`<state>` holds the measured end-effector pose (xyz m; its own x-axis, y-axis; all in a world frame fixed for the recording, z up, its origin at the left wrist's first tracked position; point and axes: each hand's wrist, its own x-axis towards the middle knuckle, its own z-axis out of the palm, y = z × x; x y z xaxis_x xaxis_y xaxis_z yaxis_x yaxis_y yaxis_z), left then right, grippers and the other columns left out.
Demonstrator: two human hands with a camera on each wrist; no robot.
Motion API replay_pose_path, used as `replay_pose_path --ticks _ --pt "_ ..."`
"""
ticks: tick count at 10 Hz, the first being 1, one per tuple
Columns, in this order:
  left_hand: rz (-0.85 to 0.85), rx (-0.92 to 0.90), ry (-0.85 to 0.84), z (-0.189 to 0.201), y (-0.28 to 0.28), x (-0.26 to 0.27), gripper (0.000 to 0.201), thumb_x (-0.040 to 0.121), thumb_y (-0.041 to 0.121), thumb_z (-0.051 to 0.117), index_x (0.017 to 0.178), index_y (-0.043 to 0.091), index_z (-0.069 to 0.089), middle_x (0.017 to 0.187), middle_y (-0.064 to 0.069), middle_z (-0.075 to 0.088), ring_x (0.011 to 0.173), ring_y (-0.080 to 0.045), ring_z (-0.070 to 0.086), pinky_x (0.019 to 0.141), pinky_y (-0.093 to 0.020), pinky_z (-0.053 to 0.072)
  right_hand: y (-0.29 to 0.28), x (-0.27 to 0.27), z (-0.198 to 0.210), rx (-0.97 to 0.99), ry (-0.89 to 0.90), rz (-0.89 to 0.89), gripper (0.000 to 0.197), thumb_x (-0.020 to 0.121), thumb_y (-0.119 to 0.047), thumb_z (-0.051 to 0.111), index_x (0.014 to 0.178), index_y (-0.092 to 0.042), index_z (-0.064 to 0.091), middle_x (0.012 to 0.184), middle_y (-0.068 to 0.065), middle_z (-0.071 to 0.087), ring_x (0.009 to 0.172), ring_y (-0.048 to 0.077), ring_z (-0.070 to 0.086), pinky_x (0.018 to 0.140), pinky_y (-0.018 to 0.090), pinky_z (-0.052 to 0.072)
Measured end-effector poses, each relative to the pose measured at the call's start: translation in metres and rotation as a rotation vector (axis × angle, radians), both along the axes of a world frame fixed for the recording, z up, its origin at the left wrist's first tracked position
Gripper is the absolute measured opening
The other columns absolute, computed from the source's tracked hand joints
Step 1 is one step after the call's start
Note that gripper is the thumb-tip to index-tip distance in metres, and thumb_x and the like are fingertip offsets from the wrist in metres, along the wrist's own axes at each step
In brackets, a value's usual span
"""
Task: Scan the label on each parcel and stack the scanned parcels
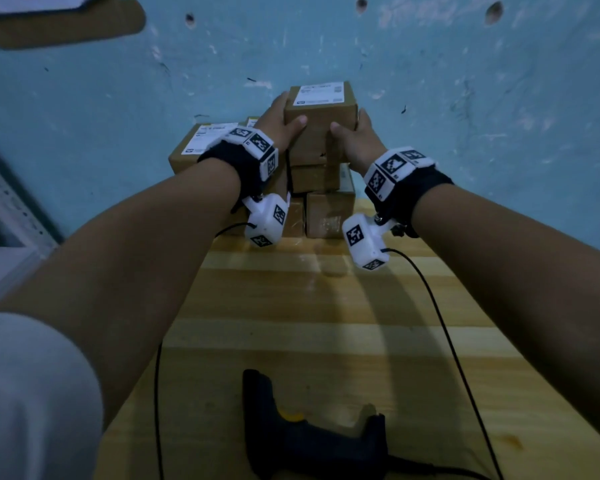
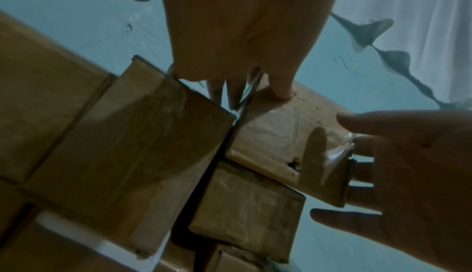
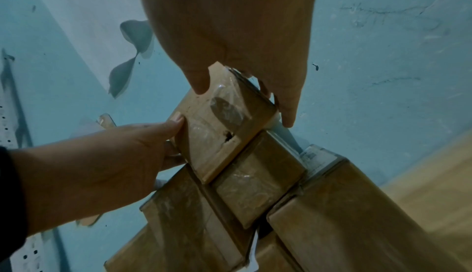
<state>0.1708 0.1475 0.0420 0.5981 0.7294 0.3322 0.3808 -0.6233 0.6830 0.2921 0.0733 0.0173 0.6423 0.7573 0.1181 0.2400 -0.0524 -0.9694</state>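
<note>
2 hands around top parcel on stack.

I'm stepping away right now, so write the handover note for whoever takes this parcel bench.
Left hand and right hand: both grip the sides of the top parcel, label up, at the top of the stack against the wall.
Scanner: lying unheld at the near edge of the table.
Another labelled parcel sits left of the stack.
Done: several parcels stacked.
Left: let go of the top parcel once it is seated. No unstacked parcels are in view.
</note>
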Motion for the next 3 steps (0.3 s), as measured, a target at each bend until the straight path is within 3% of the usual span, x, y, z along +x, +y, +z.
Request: replay_pose_path --ticks 1,2,3 --pt "0.016 -0.044 0.013 0.004 -0.006 0.0 0.071 0.097 0.026 0.046 0.151 0.009 0.003 0.154 -0.009 0.027 0.138 -0.021 0.035 0.103 -0.021 0.032 -0.014 -0.016 0.008 -0.016 0.047 -0.02 0.087 0.086 -0.034 0.058 0.15 -0.009 0.006 0.15 0.019 0.032 0.135 0.034 0.039 0.11 0.047 0.036" --pt "0.03 -0.123 0.013 0.007 -0.009 0.0 0.081 0.096 0.03 0.049 0.15 0.01 -0.008 0.154 -0.012 0.025 0.138 -0.025 0.035 0.108 -0.03 0.034 -0.018 -0.012 0.004 -0.061 0.013 -0.03 0.086 0.093 -0.035 0.052 0.149 -0.011 -0.009 0.156 0.015 0.02 0.14 0.03 0.03 0.113 0.036 0.03" --pt "0.038 -0.202 -0.059 0.008 -0.012 -0.003 0.084 0.095 0.03 0.051 0.15 0.011 -0.01 0.155 -0.014 0.022 0.14 -0.026 0.032 0.111 -0.035 0.033 -0.035 -0.021 0.007 -0.072 0.014 -0.03 0.087 0.093 -0.036 0.051 0.149 -0.011 -0.012 0.157 0.016 0.017 0.141 0.03 0.027 0.111 0.035 0.027"
